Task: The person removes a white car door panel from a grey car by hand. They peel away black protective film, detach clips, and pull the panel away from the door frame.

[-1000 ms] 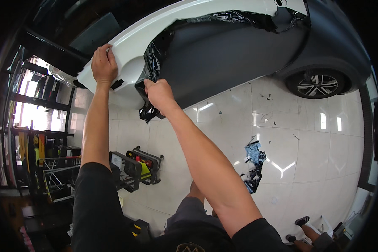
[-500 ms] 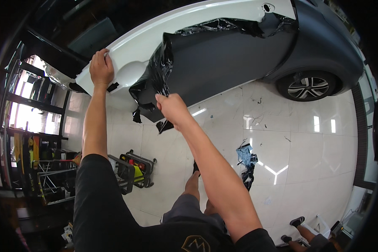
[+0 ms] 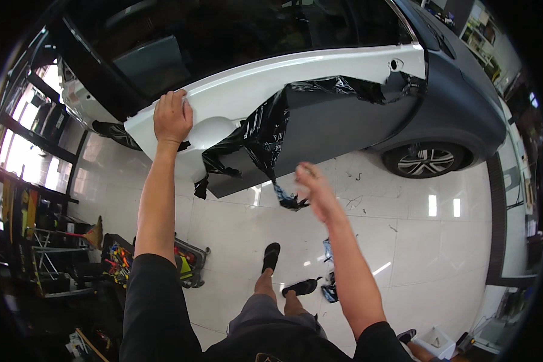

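A white car door [image 3: 235, 71] spans the upper middle, its lower part covered by a matte dark grey sheet [image 3: 338, 120]. Crumpled glossy black film [image 3: 265, 130] hangs loose along that sheet's upper and left edges. One twisted strip of it dangles below the door to a bluish-black end. My left hand [image 3: 173, 119] is closed over the door's edge at the left, beside the round handle recess. My right hand [image 3: 317, 190], smeared by motion, is just right of the dangling strip's end. Whether its fingers touch the strip cannot be made out.
Right of the door are a dark grey fender and a wheel [image 3: 426, 160]. A scrunched heap of blue and black film [image 3: 329, 289] lies on the tiled floor, partly behind my right forearm. A tool cart [image 3: 190, 256] stands left of my feet, with a broom [image 3: 94, 234] and racks beyond.
My right hand has moved right and down, off the gathered film it gripped. A film strip now dangles beside it. My left hand keeps its hold on the door, and my view has shifted.
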{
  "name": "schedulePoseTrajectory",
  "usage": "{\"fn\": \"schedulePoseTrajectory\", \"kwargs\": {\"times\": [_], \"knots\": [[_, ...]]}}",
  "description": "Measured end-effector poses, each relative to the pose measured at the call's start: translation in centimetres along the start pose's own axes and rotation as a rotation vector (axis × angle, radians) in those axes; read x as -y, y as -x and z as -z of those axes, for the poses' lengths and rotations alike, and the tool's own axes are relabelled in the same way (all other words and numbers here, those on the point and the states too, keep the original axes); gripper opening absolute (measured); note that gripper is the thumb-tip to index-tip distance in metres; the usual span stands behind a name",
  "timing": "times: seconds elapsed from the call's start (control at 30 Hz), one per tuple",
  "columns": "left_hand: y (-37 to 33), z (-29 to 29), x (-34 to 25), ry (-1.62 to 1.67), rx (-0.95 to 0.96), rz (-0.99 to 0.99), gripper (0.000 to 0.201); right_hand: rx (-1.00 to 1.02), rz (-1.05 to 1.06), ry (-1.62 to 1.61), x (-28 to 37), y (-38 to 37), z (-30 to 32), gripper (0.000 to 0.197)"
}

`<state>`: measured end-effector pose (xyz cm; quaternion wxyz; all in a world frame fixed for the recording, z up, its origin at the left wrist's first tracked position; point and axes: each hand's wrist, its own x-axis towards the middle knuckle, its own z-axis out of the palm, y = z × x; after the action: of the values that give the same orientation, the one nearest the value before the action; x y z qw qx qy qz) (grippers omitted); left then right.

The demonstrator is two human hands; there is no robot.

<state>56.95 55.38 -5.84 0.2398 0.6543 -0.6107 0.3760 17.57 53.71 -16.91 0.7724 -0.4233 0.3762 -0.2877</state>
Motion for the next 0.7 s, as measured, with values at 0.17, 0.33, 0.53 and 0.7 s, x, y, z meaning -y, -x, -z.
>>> {"fn": "schedulePoseTrajectory", "kwargs": {"times": [0.17,0.33,0.53,0.7], "knots": [[0.1,-0.1,0.2,0.015,-0.010,-0.003,0.025,0.129,0.176,-0.172,7.0,-8.0,-1.4,0.068],[-0.4,-0.4,0.7,0.072,-0.018,-0.006,0.023,0.080,0.282,-0.292,6.0,-14.0,-8.4,0.038],[0.0,-0.3,0.8,0.062,-0.006,0.011,0.024,0.076,0.066,-0.712,3.1,-14.4,-12.0,0.033],[-0.4,-0.4,0.8,0.069,0.004,0.005,0.024,-0.112,0.101,-0.565,3.9,-14.1,-15.1,0.052]]}}
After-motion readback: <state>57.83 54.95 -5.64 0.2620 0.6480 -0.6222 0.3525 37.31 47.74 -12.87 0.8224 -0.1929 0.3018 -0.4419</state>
